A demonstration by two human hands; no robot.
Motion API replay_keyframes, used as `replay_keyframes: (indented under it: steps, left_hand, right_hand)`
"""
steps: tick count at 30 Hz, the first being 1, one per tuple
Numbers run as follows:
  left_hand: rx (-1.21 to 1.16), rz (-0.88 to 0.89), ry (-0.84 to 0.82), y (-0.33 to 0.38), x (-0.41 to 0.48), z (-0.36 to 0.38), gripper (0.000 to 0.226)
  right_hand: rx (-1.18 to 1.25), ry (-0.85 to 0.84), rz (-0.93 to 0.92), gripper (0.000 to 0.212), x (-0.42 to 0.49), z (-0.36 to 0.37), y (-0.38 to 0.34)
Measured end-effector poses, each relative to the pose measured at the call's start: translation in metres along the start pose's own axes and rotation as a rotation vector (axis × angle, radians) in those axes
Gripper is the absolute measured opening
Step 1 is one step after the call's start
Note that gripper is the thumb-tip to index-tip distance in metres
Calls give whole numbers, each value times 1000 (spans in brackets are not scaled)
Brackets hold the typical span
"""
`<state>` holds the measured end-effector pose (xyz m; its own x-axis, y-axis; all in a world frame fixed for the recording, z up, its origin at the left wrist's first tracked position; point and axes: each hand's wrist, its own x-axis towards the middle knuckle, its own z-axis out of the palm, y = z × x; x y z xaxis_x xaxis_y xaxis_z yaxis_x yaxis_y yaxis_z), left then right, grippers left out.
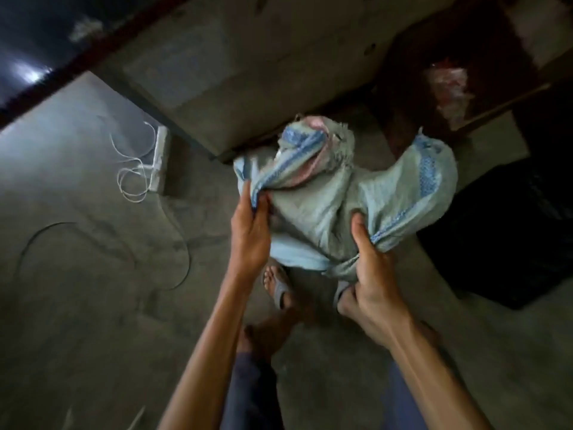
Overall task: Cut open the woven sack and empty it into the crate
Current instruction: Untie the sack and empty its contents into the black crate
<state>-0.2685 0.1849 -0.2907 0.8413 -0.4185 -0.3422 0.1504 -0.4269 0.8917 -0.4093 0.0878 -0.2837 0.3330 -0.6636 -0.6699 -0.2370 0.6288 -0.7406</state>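
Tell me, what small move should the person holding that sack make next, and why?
Probably swing the woven sack to the right, over the dark crate. Both the left hand and right hand have a grip on bunched fabric, and the sack sits left of the crate, above the floor and the person's feet.

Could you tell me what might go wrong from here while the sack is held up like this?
Both hands, left and right, pinch only bunched corners of the sack, so it could slip onto the sandalled foot below. The dark crate sits off to the right, so the contents may spill on the floor.
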Motion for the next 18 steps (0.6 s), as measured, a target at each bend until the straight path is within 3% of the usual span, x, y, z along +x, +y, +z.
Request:
replay_keyframes:
  steps: [3,6,8,10,12,15,18]
  left_hand:
    - [60,-18,-148,63,-35,-19,39]
    - [59,7,-252,109,-75,-17,43]
    - [50,83,-329,134,-91,-4,42]
    - [62,115,-427,155,-103,17,40]
    - [103,186,-526,168,-113,48,24]
    - [138,189,-645,172,-131,108,15]
    - [139,130,-776,159,-161,182,27]
  right_hand:
    - [-112,2,-77,74,-70,-30,-46]
    - [-12,78,-84,92,-112,-59,-95]
    - [60,92,-128,84,-126,-84,-121]
    - [93,127,-209,62,-134,-113,-143]
    - [106,187,-259,43,-134,-148,-160]
    - [134,283,-292,44,-124,-207,-167]
    - [108,402,-296,35,-108,-269,-149]
